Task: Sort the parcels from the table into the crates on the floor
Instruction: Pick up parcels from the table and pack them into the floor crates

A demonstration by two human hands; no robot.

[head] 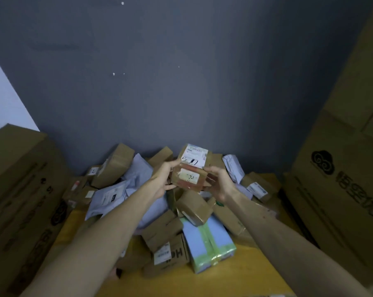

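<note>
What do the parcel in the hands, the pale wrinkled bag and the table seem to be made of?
The held parcel: brown cardboard, glossy with clear tape, paper labels. The pale bag: probably thin plastic film, as it wrinkles. The table: smooth yellow top, perhaps laminate or painted wood.

On my feed I see a brown parcel [189, 177] with 2 pale labels printed in black. The table [245, 275] is yellow. 1 packet [209, 243] is pale blue with green tape stripes. The mailer bags [110, 198] are grey-white, the side cartons [339, 189] tan with black logos, and the wall [159, 82] slate grey.
</note>
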